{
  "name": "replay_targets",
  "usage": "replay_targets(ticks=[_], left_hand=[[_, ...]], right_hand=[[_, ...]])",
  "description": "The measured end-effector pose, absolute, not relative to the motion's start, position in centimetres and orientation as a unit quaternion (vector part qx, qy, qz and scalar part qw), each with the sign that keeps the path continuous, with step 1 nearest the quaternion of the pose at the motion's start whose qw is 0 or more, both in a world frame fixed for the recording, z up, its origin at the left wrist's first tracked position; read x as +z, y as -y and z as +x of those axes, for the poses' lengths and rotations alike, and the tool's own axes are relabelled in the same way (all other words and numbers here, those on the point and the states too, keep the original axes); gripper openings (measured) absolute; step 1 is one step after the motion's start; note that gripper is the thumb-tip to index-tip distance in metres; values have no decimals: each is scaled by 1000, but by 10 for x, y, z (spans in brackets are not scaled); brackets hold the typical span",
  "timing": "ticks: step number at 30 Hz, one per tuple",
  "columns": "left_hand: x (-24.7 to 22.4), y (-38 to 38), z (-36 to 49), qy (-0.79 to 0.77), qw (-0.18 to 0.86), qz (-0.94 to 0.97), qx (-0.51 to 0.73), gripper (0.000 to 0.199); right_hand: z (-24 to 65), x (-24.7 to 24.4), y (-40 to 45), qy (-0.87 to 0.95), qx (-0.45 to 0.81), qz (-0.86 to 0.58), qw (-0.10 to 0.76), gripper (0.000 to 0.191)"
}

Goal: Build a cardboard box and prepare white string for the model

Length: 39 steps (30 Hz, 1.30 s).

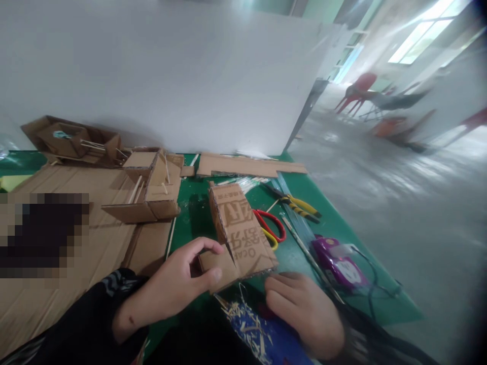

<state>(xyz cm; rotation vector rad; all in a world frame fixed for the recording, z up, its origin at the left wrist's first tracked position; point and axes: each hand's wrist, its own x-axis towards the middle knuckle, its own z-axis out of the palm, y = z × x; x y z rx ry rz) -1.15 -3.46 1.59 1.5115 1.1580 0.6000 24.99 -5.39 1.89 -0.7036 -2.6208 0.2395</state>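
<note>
A printed brown cardboard box (245,228) with a small cardboard block at its near left corner stands on the green table in front of me. My left hand (186,276) grips that block, thumb and index finger resting on it; the other fingers are hidden. Close to the near right corner of the box, my right hand (304,312) is curled closed, slightly blurred. A dark red bit shows beside its fingers, but what it holds, if anything, is hidden. Beneath it lies a blue surface (243,324) strewn with pale wood shavings.
Right of the box lie red-and-yellow-handled scissors (279,228), yellow-black pliers (300,205), a thin stick (300,238) and a purple device (337,263) with a cable. Cardboard assemblies (152,187) (76,142) stand left on a cardboard sheet (95,187). A white panel (171,76) rises behind.
</note>
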Motion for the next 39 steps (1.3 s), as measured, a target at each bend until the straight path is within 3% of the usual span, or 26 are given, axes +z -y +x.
replay_targets(ticks=[23,31,39], left_hand=[[19,35,-11,-481,556,632,246,30],[20,35,-11,-483,538,645,247,28],[16,36,-11,-487,530,649,245,28]], right_hand=[[258,19,53,943,77,-255,202,45],[260,20,52,941,72,-261,203,54],[263,18,52,939,73,-260,212,46]])
